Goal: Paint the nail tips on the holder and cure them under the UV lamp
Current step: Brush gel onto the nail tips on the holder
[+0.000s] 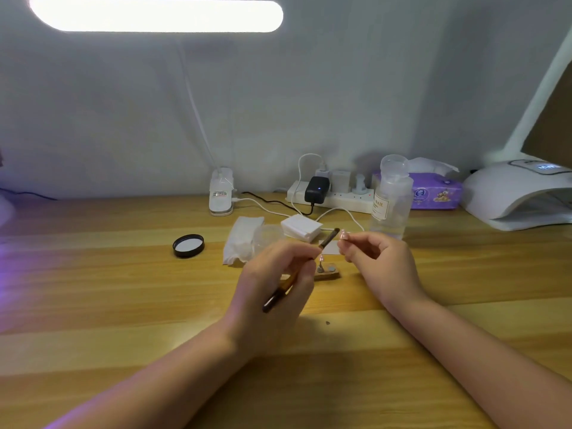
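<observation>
Nail tip (343,234) is pinched in the right hand (376,261) just above the bench (123,289), a little right of the brush (309,261) whose bristle end slants up and right toward it. The left hand (275,283) grips that brush, its long axis running from near left to far right. The small holder (327,273) sits on the bench between and below both hands, and the UV lamp (517,193) stands well apart at far right.

Left hand (275,283) grips brush (328,237); right hand (376,258) pinches nail tip (343,234).

Both hands (278,274) (377,258) raised, fingers curled, pinching.
</observation>
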Action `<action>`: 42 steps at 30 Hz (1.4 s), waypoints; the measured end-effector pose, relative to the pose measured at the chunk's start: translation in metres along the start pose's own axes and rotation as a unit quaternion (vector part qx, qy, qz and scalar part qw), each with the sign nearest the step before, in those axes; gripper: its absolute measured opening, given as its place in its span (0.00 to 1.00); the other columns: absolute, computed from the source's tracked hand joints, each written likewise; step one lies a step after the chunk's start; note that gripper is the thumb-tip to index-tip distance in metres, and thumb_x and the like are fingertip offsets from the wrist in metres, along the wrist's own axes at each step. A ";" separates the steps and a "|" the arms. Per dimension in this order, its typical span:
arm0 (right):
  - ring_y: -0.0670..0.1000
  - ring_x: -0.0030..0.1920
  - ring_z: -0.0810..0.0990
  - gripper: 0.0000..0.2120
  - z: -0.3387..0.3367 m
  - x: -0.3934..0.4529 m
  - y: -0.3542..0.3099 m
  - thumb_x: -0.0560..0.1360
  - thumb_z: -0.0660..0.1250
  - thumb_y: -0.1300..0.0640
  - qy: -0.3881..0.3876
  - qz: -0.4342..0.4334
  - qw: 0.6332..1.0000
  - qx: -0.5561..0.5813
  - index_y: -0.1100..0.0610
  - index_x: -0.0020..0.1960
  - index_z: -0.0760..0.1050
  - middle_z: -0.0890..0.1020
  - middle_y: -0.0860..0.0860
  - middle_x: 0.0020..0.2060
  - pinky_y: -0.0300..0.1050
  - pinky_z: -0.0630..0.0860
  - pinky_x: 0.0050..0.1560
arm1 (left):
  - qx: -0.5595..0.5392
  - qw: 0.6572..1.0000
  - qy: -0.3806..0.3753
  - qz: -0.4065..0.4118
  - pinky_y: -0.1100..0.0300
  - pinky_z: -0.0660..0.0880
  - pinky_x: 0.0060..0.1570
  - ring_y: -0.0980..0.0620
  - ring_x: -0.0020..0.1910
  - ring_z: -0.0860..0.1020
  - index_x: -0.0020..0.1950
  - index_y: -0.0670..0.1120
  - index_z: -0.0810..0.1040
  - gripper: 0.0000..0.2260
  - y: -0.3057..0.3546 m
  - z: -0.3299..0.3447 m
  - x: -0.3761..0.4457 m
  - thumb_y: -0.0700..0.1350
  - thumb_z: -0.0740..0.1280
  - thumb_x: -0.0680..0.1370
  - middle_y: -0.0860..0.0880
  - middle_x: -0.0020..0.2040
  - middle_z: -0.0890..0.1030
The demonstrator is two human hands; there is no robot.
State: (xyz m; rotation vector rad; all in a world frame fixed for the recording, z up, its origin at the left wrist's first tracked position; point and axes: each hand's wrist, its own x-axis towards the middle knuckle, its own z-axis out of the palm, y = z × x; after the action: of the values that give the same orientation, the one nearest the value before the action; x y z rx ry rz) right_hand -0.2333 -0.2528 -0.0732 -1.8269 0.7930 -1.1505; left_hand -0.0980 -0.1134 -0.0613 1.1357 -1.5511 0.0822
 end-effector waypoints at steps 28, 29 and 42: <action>0.46 0.45 0.82 0.05 0.000 -0.003 -0.005 0.73 0.71 0.54 -0.024 -0.004 1.000 -0.001 0.44 0.45 0.80 0.84 0.45 0.41 0.41 0.78 0.47 | -0.012 1.000 0.014 -0.015 0.47 0.78 0.34 0.47 0.37 0.82 0.48 0.38 0.79 0.10 0.001 0.004 -0.005 0.43 0.62 0.79 0.45 0.39 0.82; 0.47 0.45 0.82 0.03 0.000 -0.003 -0.005 0.73 0.71 0.53 -0.027 -0.004 1.000 -0.003 0.44 0.45 0.81 0.84 0.45 0.41 0.43 0.78 0.48 | -0.009 1.000 0.017 -0.011 0.48 0.78 0.34 0.48 0.38 0.82 0.49 0.39 0.80 0.10 0.001 0.004 -0.004 0.43 0.62 0.79 0.46 0.39 0.82; 0.58 0.46 0.81 0.05 0.001 -0.005 -0.010 0.73 0.69 0.53 -0.036 -0.012 0.999 -0.008 0.41 0.43 0.79 0.84 0.47 0.40 0.59 0.77 0.51 | -0.046 0.997 0.037 -0.053 0.48 0.77 0.33 0.51 0.35 0.80 0.46 0.41 0.80 0.10 -0.001 0.004 -0.005 0.44 0.61 0.78 0.50 0.36 0.81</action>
State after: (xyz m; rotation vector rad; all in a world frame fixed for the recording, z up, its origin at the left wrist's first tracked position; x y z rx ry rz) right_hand -0.2335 -0.2432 -0.0668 -1.8856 0.7435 -1.0899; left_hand -0.1004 -0.1133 -0.0668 1.1284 -1.4115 -0.0180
